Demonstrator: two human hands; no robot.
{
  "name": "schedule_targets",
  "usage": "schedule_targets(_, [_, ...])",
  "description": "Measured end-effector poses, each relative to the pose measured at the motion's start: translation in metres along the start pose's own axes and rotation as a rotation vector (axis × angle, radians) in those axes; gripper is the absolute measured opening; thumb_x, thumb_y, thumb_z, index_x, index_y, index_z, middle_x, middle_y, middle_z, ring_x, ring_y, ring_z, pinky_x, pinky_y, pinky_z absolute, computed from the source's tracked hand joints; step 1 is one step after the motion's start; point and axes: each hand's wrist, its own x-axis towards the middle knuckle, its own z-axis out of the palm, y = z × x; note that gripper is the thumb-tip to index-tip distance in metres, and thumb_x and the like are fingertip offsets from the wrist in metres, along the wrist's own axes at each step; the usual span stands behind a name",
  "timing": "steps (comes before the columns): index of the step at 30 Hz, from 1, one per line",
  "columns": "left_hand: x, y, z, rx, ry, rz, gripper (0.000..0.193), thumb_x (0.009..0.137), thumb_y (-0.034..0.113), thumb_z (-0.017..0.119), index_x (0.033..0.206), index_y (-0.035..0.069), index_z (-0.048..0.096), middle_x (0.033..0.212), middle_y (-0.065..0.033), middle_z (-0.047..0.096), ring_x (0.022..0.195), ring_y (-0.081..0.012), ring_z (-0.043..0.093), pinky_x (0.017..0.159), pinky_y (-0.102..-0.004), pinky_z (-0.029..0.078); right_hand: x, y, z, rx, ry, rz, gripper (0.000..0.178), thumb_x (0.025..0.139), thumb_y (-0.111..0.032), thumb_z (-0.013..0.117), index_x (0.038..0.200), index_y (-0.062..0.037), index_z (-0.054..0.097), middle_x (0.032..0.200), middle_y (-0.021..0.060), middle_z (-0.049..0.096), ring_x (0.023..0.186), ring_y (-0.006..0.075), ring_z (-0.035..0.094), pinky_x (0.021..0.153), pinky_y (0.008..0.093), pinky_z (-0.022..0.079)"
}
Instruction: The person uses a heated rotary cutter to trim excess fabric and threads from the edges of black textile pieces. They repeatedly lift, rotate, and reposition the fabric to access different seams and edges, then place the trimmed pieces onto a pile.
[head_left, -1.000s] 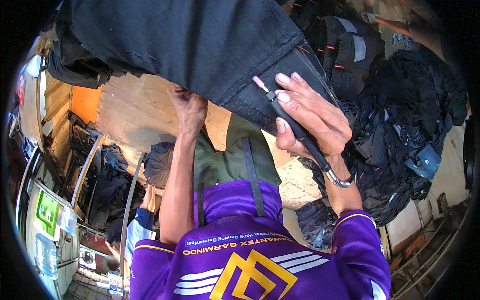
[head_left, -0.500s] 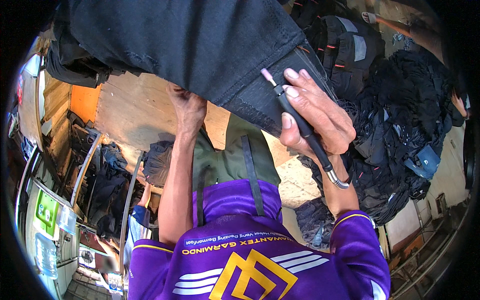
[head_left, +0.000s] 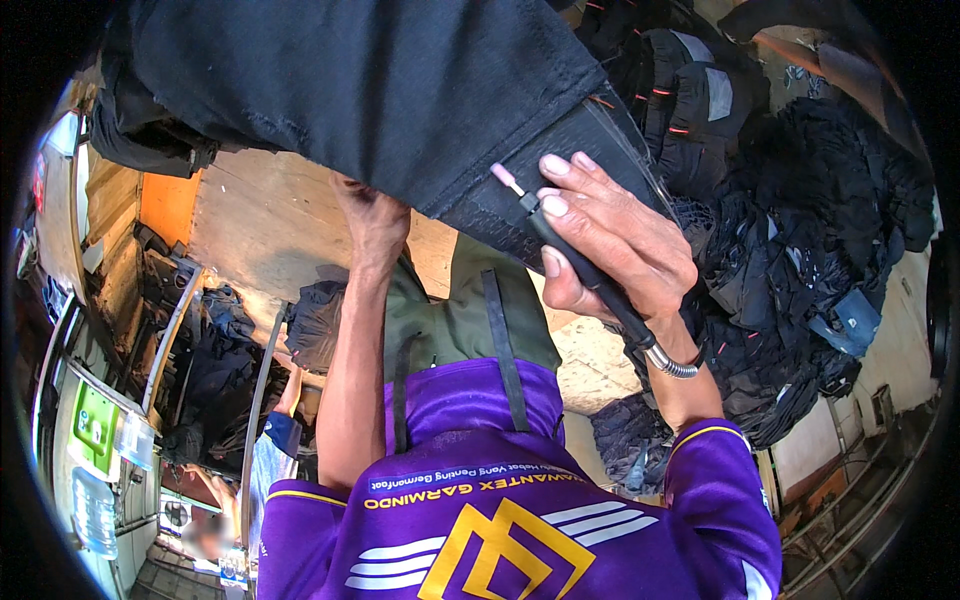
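Basically, right hand [head_left: 620, 240] is closed around a black rotary tool [head_left: 575, 255], thumb on the near side, fingers along the other. Tool's long axis slants from its steel cable [head_left: 675, 365] at lower right up to its pink tip [head_left: 503, 174] at upper left, roughly square to the hem [head_left: 530, 138] of the dark garment [head_left: 370, 90]. Tip sits just beside that hem; can't tell if touching. Garment lies ahead and to the left of the right hand, stretching off toward upper left; a black board [head_left: 625, 125] sticks out past the hem, under the right fingers. Right hand is nearer the hem. Left hand [head_left: 375, 220] is at the garment's lower edge, fingers partly hidden, can't tell if gripping.

Count: two hands, one tool, one tip, one cable, one garment worked at, one board. Heap of dark clothes [head_left: 800, 230] at right: one, pieces too tangled to count.
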Motion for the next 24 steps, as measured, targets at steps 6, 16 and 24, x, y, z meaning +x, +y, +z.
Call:
schedule_targets(6, [-0.005,0.000,-0.002,-0.069,0.031,-0.120,0.020,0.091,-0.001,0.079,0.107,0.000,0.067,0.106,-0.0013,0.072,0.100,-0.0138,0.066,0.090,-0.0326,0.050,-0.002,0.003,0.000,-0.050,0.105,0.057,0.031,0.087,-0.007,0.079,0.116,0.0040,0.081,0.105,0.0212,0.082,0.111,0.0399,0.081,0.104,0.0541,0.064])
schedule_targets(16, [-0.012,-0.016,-0.004,-0.190,0.097,-0.343,0.072,0.088,0.017,0.093,0.145,0.001,0.052,0.141,-0.0110,0.064,0.128,-0.0214,0.063,0.108,-0.0365,0.049,-0.003,0.008,0.001,-0.068,0.213,0.088,0.031,0.086,-0.006,0.079,0.115,0.0056,0.080,0.107,0.0229,0.082,0.111,0.0398,0.081,0.103,0.0535,0.065])
schedule_targets(24, [-0.022,-0.049,-0.005,-0.246,0.104,-0.369,0.094,0.090,0.018,0.094,0.162,0.004,0.035,0.157,-0.0143,0.054,0.141,-0.0265,0.057,0.117,-0.0401,0.049,-0.004,0.010,0.000,-0.059,0.165,0.072,0.031,0.088,-0.007,0.077,0.116,0.0066,0.080,0.108,0.0259,0.082,0.111,0.0405,0.081,0.104,0.0547,0.064])
